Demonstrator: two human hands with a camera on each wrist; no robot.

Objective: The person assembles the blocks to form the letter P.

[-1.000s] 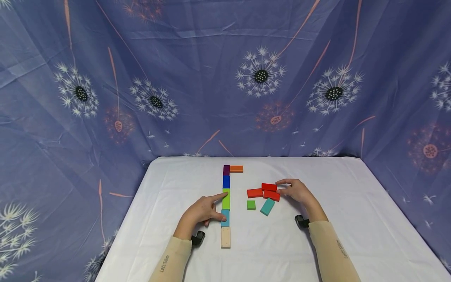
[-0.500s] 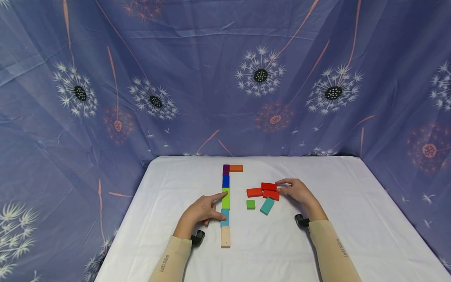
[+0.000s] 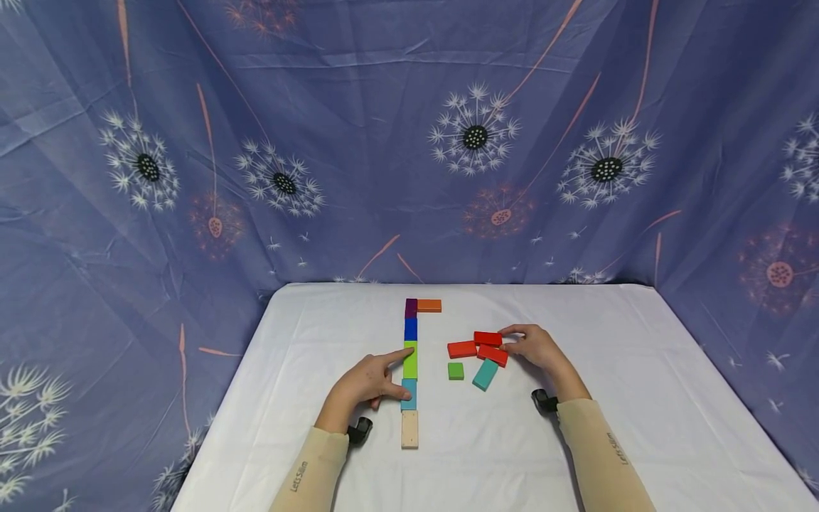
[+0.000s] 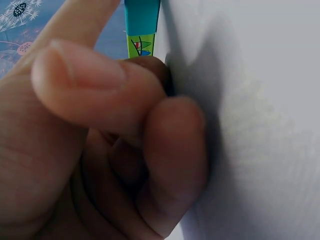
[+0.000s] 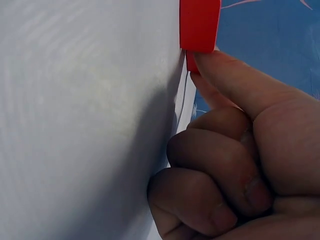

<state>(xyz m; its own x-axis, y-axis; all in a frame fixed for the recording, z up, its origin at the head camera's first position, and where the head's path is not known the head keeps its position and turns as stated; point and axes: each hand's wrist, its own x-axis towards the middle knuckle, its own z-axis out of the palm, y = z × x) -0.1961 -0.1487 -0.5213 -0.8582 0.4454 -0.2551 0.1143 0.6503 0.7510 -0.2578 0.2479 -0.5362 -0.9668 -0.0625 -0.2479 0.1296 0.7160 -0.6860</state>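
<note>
A column of blocks runs toward the person: purple [image 3: 411,308], blue [image 3: 411,328], lime [image 3: 410,364], light blue [image 3: 409,398] and plain wood [image 3: 409,429]. The left hand [image 3: 363,384] rests its index fingertip on the lime block and its thumb on the light blue one; its other fingers curl under, seen in the left wrist view [image 4: 115,130]. At the right, the thumb and index fingertip of the right hand [image 3: 539,350] touch the right ends of two red blocks [image 3: 488,338] [image 3: 493,355]. One red block [image 5: 200,25] meets the thumb in the right wrist view.
An orange block [image 3: 429,306] lies against the purple one's right side. Left of the touched pair is a third red block [image 3: 462,349], with a small green block [image 3: 456,371] and a tilted teal block [image 3: 485,375] nearer the person. A patterned curtain [image 3: 384,142] hangs behind the table.
The right hand has shifted slightly left, and the nearer red block has turned a little at its right end. The left hand stays on the column.
</note>
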